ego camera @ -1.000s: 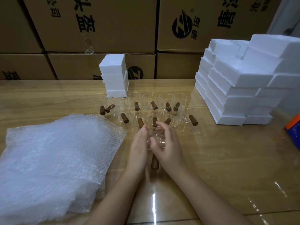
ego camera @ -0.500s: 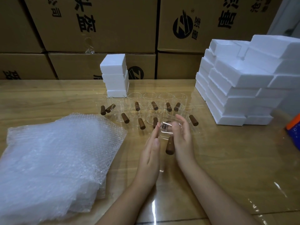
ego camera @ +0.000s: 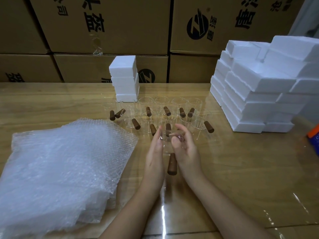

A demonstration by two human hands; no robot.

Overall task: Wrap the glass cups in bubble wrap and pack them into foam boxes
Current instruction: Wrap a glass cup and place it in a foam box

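A clear glass cup [ego camera: 168, 140] with a brown wooden handle [ego camera: 172, 164] is held above the table between both hands, handle pointing toward me. My right hand [ego camera: 185, 149] curls its fingers and thumb round the cup's right side. My left hand [ego camera: 154, 157] lies with straight fingers flat against the cup's left side. Several more glass cups [ego camera: 164, 116] with brown handles stand in rows just beyond. A thick pile of bubble wrap [ego camera: 58, 166] lies at the left. White foam boxes [ego camera: 255, 94] are stacked at the right, and a small stack of foam boxes [ego camera: 124, 78] stands behind the cups.
Big cardboard cartons [ego camera: 107, 26] form a wall along the table's far edge. An orange and blue object [ego camera: 314, 138] pokes in at the right edge. The wooden table [ego camera: 241, 178] has a glossy covering.
The cup was carried forward toward the rows half a second ago; now both hands have drawn it back toward me and its handle hangs lower between the palms.
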